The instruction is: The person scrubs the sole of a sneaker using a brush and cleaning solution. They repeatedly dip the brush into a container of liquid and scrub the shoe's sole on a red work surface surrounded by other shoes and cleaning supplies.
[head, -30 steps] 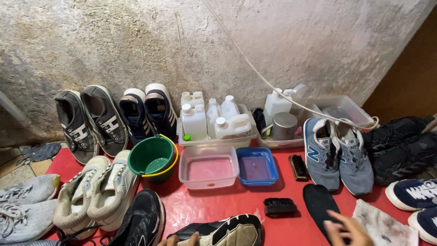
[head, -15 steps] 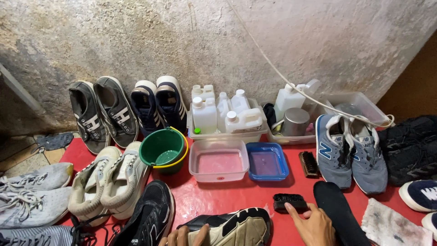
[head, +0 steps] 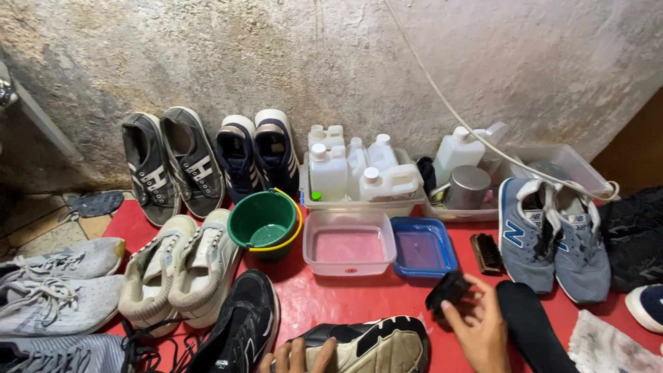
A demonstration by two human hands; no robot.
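Above red mat [head: 345,304], right hand [head: 481,331] grips black brush [head: 447,290], wrist bent.

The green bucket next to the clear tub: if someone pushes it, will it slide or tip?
The green bucket looks like thin plastic holding only a little liquid, so it is probably light and may slide easily. It seems to lean already, so a push near the rim could tip it.

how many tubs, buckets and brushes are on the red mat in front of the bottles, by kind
Tubs: 2, a clear tub and a blue tub
Buckets: 1, a green bucket
Brushes: 2, a black brush in the right hand, and a brown brush
Total: 5
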